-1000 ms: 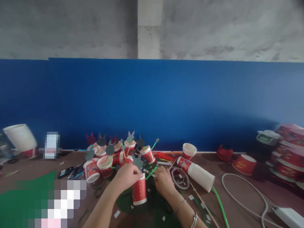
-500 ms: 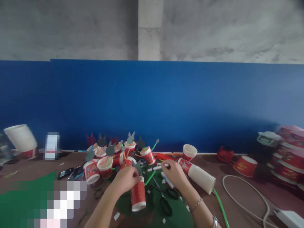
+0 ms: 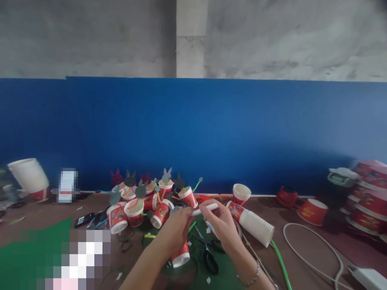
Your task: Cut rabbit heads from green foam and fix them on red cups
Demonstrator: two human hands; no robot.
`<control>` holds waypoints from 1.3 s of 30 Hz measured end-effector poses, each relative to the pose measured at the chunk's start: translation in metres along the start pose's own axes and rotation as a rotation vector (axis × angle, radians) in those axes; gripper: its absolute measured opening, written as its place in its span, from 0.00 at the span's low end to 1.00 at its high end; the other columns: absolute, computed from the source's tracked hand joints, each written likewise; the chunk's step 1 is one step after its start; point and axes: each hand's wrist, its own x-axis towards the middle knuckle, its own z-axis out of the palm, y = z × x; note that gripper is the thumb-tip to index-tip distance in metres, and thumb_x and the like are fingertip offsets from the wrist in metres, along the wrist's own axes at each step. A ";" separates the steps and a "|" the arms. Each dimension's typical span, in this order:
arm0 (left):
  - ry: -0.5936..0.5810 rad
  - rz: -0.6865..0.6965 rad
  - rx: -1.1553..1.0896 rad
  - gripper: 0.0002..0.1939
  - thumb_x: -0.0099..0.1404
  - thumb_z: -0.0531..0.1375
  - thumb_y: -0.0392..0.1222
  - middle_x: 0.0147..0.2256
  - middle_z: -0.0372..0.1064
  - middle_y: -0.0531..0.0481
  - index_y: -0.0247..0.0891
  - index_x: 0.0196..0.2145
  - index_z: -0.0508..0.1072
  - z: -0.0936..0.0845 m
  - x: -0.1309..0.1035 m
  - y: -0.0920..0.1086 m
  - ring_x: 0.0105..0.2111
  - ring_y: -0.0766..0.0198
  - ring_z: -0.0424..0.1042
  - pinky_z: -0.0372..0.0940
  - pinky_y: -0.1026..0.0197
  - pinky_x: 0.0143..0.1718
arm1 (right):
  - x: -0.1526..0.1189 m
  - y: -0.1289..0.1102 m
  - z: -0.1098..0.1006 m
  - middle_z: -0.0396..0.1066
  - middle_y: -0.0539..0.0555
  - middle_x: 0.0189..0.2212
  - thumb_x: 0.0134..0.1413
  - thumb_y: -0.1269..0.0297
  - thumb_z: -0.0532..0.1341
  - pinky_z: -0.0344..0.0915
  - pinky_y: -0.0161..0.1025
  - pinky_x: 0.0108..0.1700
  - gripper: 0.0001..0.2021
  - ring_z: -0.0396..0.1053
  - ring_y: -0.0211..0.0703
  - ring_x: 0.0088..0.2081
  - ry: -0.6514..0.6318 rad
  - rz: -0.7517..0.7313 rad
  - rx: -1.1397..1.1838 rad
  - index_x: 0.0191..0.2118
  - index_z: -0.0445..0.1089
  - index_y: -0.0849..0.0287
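Note:
A white marker [image 3: 209, 208] is held between both hands, above the middle of the table. My right hand [image 3: 220, 219] pinches its barrel, and the fingers of my left hand [image 3: 177, 225] close on its left end. Under my left palm is a red paper cup [image 3: 180, 256], tilted, its white end toward me. My hand hides the upper part of the cup, so I cannot tell if it is gripped too. Black-handled scissors [image 3: 211, 261] lie beneath my hands on green paper [image 3: 223, 278] with small white scraps.
Left of my hands stand several red cups [image 3: 117, 217] with paper animal heads and bent straws. To the right lie a stack of cups [image 3: 256, 227], a green straw [image 3: 281, 264] and a white cable [image 3: 314, 225]. A blue panel [image 3: 193, 133] rises behind the table.
My right hand has brought the marker up, and my left hand has moved up and right to meet it. The red cup under my left hand has shifted slightly right and tilted.

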 end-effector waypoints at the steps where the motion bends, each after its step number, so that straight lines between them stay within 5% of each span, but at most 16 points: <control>1: -0.030 0.014 -0.025 0.14 0.69 0.44 0.39 0.40 0.72 0.42 0.37 0.45 0.67 0.001 0.000 0.003 0.40 0.57 0.71 0.63 0.59 0.41 | 0.000 0.000 0.001 0.58 0.44 0.15 0.47 0.50 0.62 0.51 0.31 0.21 0.16 0.53 0.32 0.18 -0.044 0.029 0.028 0.25 0.65 0.60; 11: -0.140 -0.050 -0.078 0.13 0.68 0.46 0.40 0.33 0.73 0.48 0.40 0.44 0.67 0.002 0.000 0.002 0.30 0.62 0.71 0.60 0.65 0.30 | 0.001 0.004 -0.005 0.55 0.40 0.06 0.55 0.45 0.52 0.42 0.28 0.16 0.19 0.47 0.29 0.10 -0.334 0.199 0.058 0.28 0.60 0.57; 25: -0.137 -0.023 0.016 0.12 0.68 0.44 0.37 0.36 0.72 0.46 0.40 0.40 0.65 -0.004 -0.003 0.011 0.34 0.59 0.71 0.60 0.64 0.33 | -0.002 0.000 -0.003 0.54 0.40 0.04 0.54 0.45 0.53 0.39 0.28 0.15 0.20 0.45 0.28 0.08 -0.284 0.237 0.156 0.26 0.62 0.59; 34: -0.190 -0.103 0.060 0.14 0.66 0.50 0.51 0.27 0.72 0.53 0.44 0.43 0.69 -0.014 -0.003 0.002 0.27 0.61 0.70 0.56 0.65 0.27 | -0.001 0.001 -0.011 0.56 0.42 0.05 0.53 0.44 0.54 0.37 0.28 0.12 0.20 0.46 0.29 0.08 -0.476 0.337 0.251 0.25 0.60 0.58; 39: 0.138 -0.438 0.137 0.15 0.65 0.50 0.47 0.32 0.73 0.50 0.40 0.47 0.65 -0.032 0.001 -0.018 0.33 0.59 0.72 0.59 0.63 0.31 | 0.004 0.018 -0.002 0.67 0.47 0.16 0.55 0.53 0.54 0.51 0.29 0.20 0.14 0.58 0.33 0.17 -0.281 0.124 0.023 0.28 0.59 0.57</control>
